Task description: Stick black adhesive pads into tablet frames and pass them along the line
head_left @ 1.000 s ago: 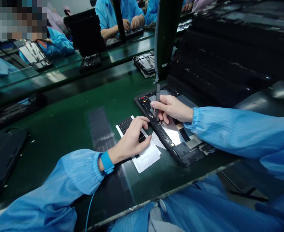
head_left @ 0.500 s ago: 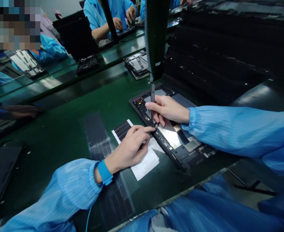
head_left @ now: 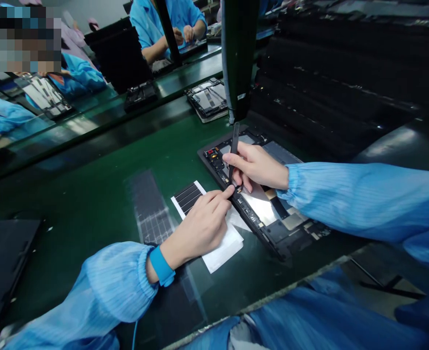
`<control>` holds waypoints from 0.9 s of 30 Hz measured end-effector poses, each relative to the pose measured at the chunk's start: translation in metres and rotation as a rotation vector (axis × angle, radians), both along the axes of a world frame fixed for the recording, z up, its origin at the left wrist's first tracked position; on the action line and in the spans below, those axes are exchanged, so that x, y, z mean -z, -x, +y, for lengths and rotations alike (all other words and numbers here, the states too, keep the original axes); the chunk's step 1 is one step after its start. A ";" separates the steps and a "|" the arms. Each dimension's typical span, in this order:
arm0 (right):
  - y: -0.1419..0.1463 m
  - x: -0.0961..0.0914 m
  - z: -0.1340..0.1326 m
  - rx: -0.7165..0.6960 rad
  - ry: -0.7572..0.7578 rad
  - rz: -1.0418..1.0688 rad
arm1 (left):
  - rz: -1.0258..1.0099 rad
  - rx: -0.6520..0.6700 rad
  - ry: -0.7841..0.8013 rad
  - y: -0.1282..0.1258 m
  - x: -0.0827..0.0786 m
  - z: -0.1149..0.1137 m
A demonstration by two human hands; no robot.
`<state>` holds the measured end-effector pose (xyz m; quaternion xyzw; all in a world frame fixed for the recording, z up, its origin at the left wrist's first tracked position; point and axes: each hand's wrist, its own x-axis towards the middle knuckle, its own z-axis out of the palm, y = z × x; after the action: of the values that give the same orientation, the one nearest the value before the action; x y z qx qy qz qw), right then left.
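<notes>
An opened tablet chassis (head_left: 273, 218) with exposed boards lies on the green belt (head_left: 101, 189) in front of me. My right hand (head_left: 256, 165) grips dark tweezers (head_left: 233, 150) upright, their tip down on the chassis's left edge. My left hand (head_left: 203, 223) rests on a white backing sheet (head_left: 222, 248) that carries black strips (head_left: 187, 197). Its forefinger stretches out and touches the chassis edge right beside the tweezer tip; the other fingers are curled. A blue wrist strap (head_left: 161, 266) circles my left wrist.
A dark upright post (head_left: 238, 53) stands just behind the chassis. Stacked black trays (head_left: 338, 78) fill the right. Another opened tablet (head_left: 207, 98) lies further along the belt. A dark tray (head_left: 3, 262) sits at the left. People in blue coats work at the far side.
My left hand has slid right across the white sheet, and its forefinger has reached out to the chassis edge beside the tweezer tip. The right hand has kept its place on the tweezers.
</notes>
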<state>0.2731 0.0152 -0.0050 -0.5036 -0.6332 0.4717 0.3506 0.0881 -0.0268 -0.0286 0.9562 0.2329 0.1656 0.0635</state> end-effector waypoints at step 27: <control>-0.034 -0.034 0.005 0.217 -0.210 -0.798 | -0.180 -0.477 0.597 -0.015 -0.031 0.014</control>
<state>0.3071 0.0203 0.0285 -0.6720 -0.7072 0.1331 0.1751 0.1034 -0.0132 0.0023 0.7963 0.4802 0.1840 0.3186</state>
